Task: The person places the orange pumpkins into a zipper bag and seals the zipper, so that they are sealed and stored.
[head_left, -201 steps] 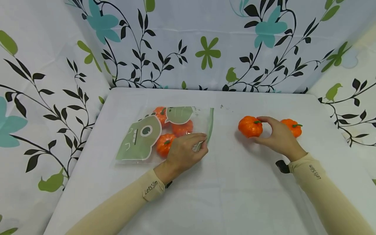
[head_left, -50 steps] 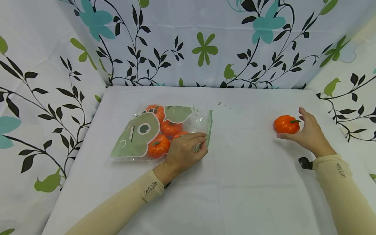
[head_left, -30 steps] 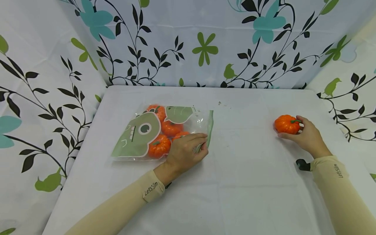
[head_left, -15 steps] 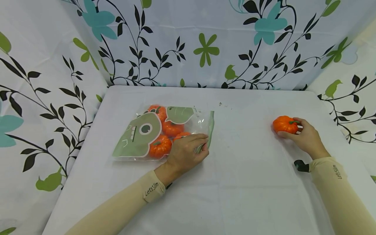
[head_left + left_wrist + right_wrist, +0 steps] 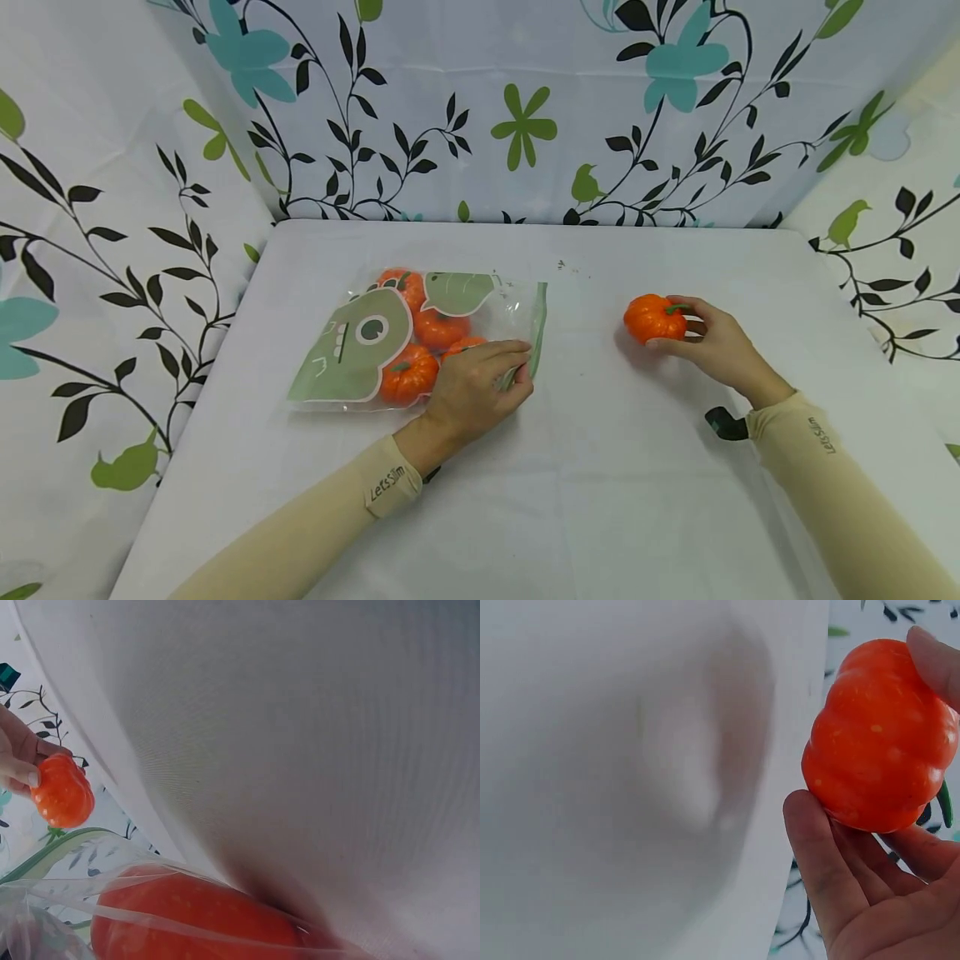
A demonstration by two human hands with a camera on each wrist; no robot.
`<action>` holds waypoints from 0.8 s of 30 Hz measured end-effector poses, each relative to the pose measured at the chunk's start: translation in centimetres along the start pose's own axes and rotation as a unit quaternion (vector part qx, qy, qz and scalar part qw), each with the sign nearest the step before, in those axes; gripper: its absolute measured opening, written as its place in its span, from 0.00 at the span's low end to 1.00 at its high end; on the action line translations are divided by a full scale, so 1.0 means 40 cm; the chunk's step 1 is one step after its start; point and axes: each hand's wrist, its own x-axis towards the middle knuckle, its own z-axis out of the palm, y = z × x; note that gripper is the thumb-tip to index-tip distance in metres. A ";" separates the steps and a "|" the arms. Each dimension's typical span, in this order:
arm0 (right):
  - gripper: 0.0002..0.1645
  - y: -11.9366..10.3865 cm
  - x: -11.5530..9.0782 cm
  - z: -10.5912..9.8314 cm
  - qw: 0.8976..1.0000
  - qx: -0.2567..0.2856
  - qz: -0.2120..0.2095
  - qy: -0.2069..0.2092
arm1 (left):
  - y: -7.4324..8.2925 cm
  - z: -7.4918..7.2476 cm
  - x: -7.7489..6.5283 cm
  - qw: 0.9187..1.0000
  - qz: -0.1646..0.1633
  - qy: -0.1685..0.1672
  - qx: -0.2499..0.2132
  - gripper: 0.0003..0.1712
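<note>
An orange toy pumpkin point(image 5: 651, 319) with a green stem is held in my right hand point(image 5: 716, 346), over the table's right half. In the right wrist view, thumb and fingers grip this pumpkin point(image 5: 881, 735) from opposite sides, above the white surface. My left hand point(image 5: 476, 383) pinches the green-edged mouth of a clear zip bag point(image 5: 322, 367) printed with a green dinosaur. Several orange pumpkins point(image 5: 408, 375) lie inside; the left hand partly covers one. The left wrist view shows a bagged pumpkin point(image 5: 187, 919) through the clear plastic.
The white table point(image 5: 630, 500) carries the bag on its left half. A patterned curtain point(image 5: 450, 83) with leaves and flowers hangs behind the table and along both sides. A black wrist camera point(image 5: 726, 423) sticks out from the right sleeve.
My right hand has closed round the pumpkin at the right, lifted it and carried it left. Another pumpkin, held 6.7 s ago, is gone from the right hand. The left hand stays on the bag.
</note>
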 end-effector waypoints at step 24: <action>0.50 -0.206 0.036 0.236 0.984 0.067 -0.129 -0.099 | 0.004 -0.007 0.002 1.000 0.017 0.011 -0.021 0.12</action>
